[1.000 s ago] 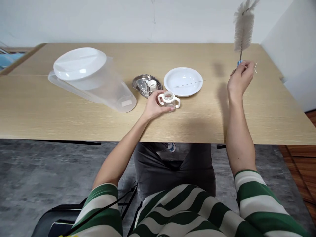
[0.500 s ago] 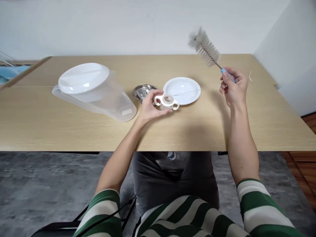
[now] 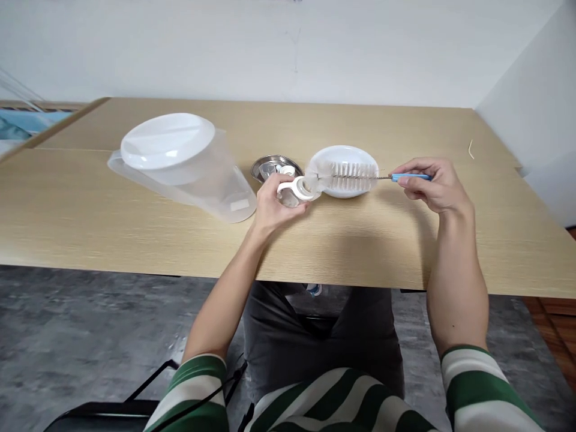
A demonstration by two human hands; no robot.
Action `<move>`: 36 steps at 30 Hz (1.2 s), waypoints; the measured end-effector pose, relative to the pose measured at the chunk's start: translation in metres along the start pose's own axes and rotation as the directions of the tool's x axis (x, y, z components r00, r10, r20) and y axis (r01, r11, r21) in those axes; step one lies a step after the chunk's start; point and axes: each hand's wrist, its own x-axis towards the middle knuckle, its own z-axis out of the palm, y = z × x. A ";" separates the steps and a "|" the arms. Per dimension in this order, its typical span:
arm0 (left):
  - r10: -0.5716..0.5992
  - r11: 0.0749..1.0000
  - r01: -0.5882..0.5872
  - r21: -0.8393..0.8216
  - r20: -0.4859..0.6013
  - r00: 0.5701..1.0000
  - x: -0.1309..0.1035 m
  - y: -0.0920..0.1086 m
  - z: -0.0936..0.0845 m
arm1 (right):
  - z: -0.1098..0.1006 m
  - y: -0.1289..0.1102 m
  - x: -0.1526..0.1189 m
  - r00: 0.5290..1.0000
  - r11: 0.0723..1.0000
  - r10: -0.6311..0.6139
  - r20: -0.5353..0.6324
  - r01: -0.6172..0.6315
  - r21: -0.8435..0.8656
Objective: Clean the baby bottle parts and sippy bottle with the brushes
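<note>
Two hands: both occupied, neither spread wide, with the bottle and brush meeting between them.
Left hand [image 3: 271,208]: curled partway round the bottle [image 3: 297,189], with a firm-looking grip.
Right hand [image 3: 443,188]: fingers pinched together on the blue handle [image 3: 410,177] of the brush [image 3: 353,176].
Bottle: small and clear with white grips, tilted so that its mouth faces the brush; whether its base touches the bench [image 3: 180,247] cannot be told.
Brush: held roughly level in front of the dish [image 3: 344,150], bristles pointing at the bottle.
Tip and mouth: they meet or nearly so; whether any bristles are inside cannot be told. The step in hand seems to be lining up the brush for entry.
Brush's next move: it likely calls for a straight push along the bottle's axis, the left hand bracing against it. The bristles look wider than the mouth, so they may need to fold.
Tray [image 3: 275,158]: steel, just behind the left hand, holding small clear and white parts.
Jug [image 3: 216,186]: lidded, left of the tray.
Strip [image 3: 470,150]: thin and pale, at the bench's far right.
</note>
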 end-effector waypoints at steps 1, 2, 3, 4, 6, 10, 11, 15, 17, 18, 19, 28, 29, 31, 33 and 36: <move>0.030 0.999 -0.030 0.009 -0.005 1.000 0.000 -0.001 0.000 | 0.001 0.000 0.000 1.000 1.000 0.008 0.010 -0.008 -0.020; 0.060 0.998 -0.059 0.019 -0.013 0.998 0.000 -0.001 0.000 | 0.002 -0.001 0.000 1.000 0.999 0.012 0.017 -0.012 -0.037; 0.080 0.996 -0.079 0.028 -0.023 0.997 0.000 -0.002 0.000 | 0.003 -0.001 0.000 1.000 0.998 0.014 0.020 -0.013 -0.055; 0.089 0.995 -0.088 0.035 -0.031 0.996 0.000 -0.002 0.000 | 0.003 -0.002 -0.001 1.000 0.997 0.017 0.017 -0.016 -0.073; 0.082 0.996 -0.081 0.045 -0.036 0.996 0.000 -0.002 0.001 | 0.004 -0.005 -0.002 1.000 0.994 0.024 0.004 -0.023 -0.107; 0.073 0.993 -0.075 0.094 0.023 0.997 -0.001 -0.003 0.001 | 0.003 -0.010 -0.005 0.999 0.981 0.053 0.013 -0.049 -0.190; 0.084 0.990 -0.088 0.113 0.042 0.996 -0.002 -0.003 0.001 | 0.002 -0.011 -0.005 0.998 0.975 0.065 0.025 -0.058 -0.214; 0.113 0.976 -0.129 0.175 0.100 0.989 -0.004 -0.001 0.001 | -0.001 -0.013 -0.005 0.992 0.957 0.097 0.077 -0.072 -0.279; 0.104 0.973 -0.128 0.195 0.127 0.986 -0.005 0.001 0.001 | -0.002 -0.012 -0.005 0.990 0.951 0.107 0.093 -0.075 -0.300; 0.099 0.971 -0.127 0.204 0.139 0.985 -0.006 0.002 0.001 | -0.002 -0.012 -0.004 0.989 0.948 0.112 0.097 -0.077 -0.309; 0.096 0.969 -0.127 0.214 0.150 0.984 -0.006 0.002 0.001 | -0.003 -0.012 -0.004 0.988 0.945 0.116 0.100 -0.079 -0.316; 0.084 0.953 -0.135 0.271 0.193 0.978 -0.009 -0.004 0.001 | -0.001 -0.008 -0.004 0.991 0.925 0.088 0.101 -0.044 -0.377; 0.087 0.951 -0.140 0.275 0.197 0.977 -0.009 -0.005 0.000 | -0.001 -0.007 -0.004 0.991 0.923 0.081 0.105 -0.035 -0.383; 0.092 0.948 -0.148 0.283 0.202 0.975 -0.009 -0.006 -0.001 | 0.001 -0.007 -0.003 0.991 0.921 0.056 0.120 -0.005 -0.390; 0.096 0.946 -0.153 0.286 0.206 0.974 -0.008 -0.006 -0.002 | 0.004 -0.007 -0.001 0.991 0.919 0.015 0.135 0.040 -0.392; 0.106 0.943 -0.166 0.288 0.212 0.972 -0.007 -0.007 -0.004 | 0.008 -0.008 0.000 0.989 0.913 -0.039 0.143 0.093 -0.397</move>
